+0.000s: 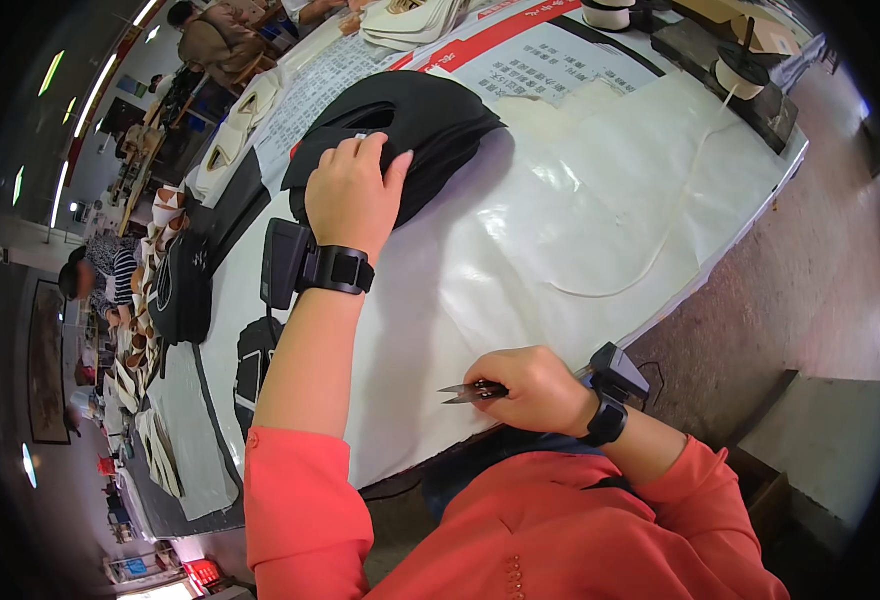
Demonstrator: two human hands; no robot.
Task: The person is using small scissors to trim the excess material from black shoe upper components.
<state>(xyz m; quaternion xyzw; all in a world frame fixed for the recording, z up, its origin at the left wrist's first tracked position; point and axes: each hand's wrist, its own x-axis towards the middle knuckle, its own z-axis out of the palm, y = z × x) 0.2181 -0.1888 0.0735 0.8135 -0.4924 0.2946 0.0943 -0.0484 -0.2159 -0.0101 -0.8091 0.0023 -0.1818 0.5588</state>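
Note:
A stack of black curved cut pieces [440,125], looking like fabric or soft leather, lies at the far middle of the table. My left hand [355,195] is on its near left part, fingers bent over a black piece and thumb to the right. A small whitish bit shows at its fingertips. Close to the table's front edge, my right hand [535,390] is closed round small dark thread snips [475,392], blades pointing left. The snips are apart from the stack.
White sheeting [560,240] covers the table. A cord [660,250] runs across it from a thread spool [740,72] on a dark stand at the far right. Black pouches [182,290] and pale cut pieces [160,455] lie left. Other people [222,45] are farther back.

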